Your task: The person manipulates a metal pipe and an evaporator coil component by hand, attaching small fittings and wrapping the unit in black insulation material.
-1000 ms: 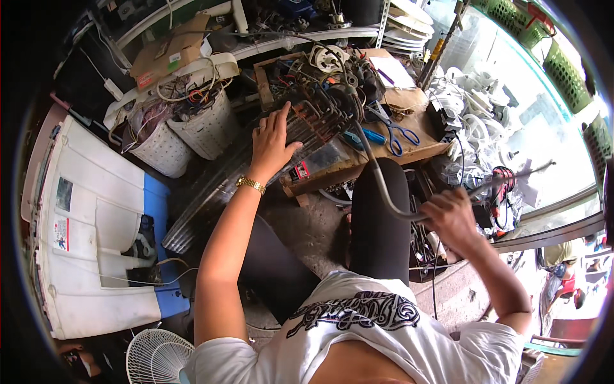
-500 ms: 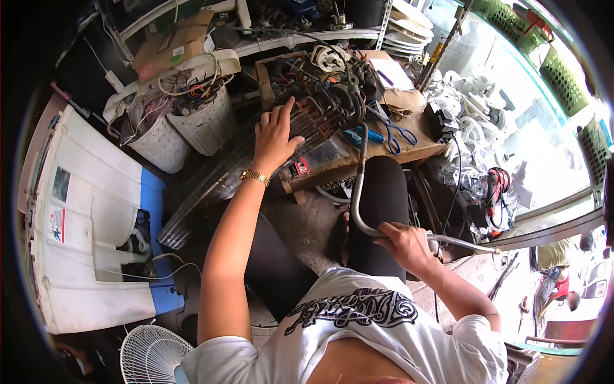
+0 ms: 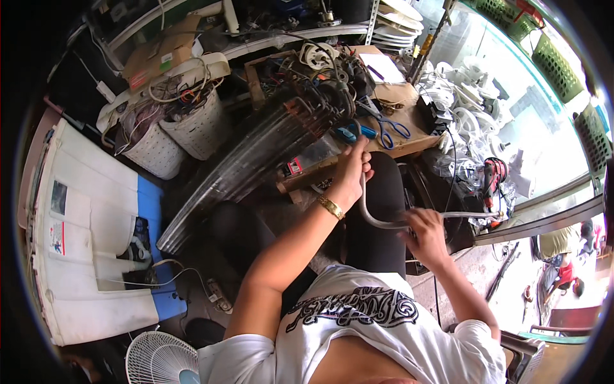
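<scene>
A bent grey metal tube (image 3: 381, 223) runs from near the coil, down over my right thigh, then off to the right. My left hand (image 3: 352, 170) is closed around its upper, upright stretch. Lower down, past the bend, my right hand (image 3: 426, 238) wraps the same tube, its fingers slightly smeared by motion. Left of my hands lies a long finned metal coil (image 3: 224, 173), slanting from lower left up to the bench, with copper-coloured pipe bends at its upper end. The tube's upper end is partly hidden by my left hand, so I cannot tell whether it joins the coil.
Blue-handled scissors (image 3: 391, 131) and a blue tool (image 3: 355, 132) lie on the low wooden bench (image 3: 416, 137). Wire-filled white baskets (image 3: 198, 128) and a big white-and-blue casing (image 3: 83, 256) stand left. A fan (image 3: 163, 361) is close behind. White plastic parts (image 3: 476, 102) crowd the right.
My left hand has come off the coil area, moving right and down onto the tube. My right hand has shifted slightly right and up, and the tube's right end has risen.
</scene>
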A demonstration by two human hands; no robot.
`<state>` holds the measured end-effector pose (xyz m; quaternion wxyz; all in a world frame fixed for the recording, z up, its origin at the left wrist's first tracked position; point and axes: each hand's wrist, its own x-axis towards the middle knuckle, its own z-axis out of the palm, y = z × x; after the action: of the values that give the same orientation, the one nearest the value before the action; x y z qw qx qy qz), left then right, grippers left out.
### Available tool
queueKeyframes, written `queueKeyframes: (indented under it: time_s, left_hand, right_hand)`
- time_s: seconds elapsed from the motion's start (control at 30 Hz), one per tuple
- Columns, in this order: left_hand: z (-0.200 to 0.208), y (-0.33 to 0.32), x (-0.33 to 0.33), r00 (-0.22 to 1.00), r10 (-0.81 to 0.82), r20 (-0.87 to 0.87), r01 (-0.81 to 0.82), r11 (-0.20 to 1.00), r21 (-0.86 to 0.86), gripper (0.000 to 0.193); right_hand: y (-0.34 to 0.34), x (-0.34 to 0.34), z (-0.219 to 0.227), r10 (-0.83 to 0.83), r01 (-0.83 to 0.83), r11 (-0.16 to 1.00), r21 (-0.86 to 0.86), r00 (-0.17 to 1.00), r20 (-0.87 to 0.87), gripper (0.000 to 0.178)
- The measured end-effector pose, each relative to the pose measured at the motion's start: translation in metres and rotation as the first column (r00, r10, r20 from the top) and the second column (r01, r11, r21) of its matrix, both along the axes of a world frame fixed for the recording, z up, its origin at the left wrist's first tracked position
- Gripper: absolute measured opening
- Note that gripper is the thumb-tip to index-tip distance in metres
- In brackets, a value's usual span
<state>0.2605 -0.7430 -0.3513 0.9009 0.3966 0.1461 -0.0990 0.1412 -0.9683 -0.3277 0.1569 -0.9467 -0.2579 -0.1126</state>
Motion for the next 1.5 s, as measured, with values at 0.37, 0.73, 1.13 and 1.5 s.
queueKeyframes:
  time_s: [0.37, 0.73, 1.13, 1.5]
  left_hand:
    - [-0.031, -0.046, 0.006, 0.979, 0.045, 0.199, 0.032, 0.929, -0.369, 0.056]
    - [-0.032, -0.051, -0.011, 0.951, 0.247, 0.186, -0.087, 0.792, -0.605, 0.046]
    - [-0.049, 0.002, -0.008, 0.604, 0.475, 0.640, -0.796, 0.330, 0.508, 0.058]
    - [-0.073, -0.015, -0.039, 0.805, 0.301, 0.512, -0.431, 0.889, 0.154, 0.058]
  right_hand:
    - [-0.096, 0.083, -0.068, 0.334, 0.559, -0.556, 0.615, 0.828, -0.451, 0.069]
    - [-0.033, 0.159, 0.106, 0.335, -0.229, 0.217, 0.949, 0.931, 0.148, 0.051]
    - [0.232, 0.107, 0.268, 0.530, -0.529, 0.845, 0.077, 0.848, 0.006, 0.037]
    - [0.356, -0.029, 0.023, 0.840, -0.818, 0.311, -0.484, 0.475, -0.263, 0.017]
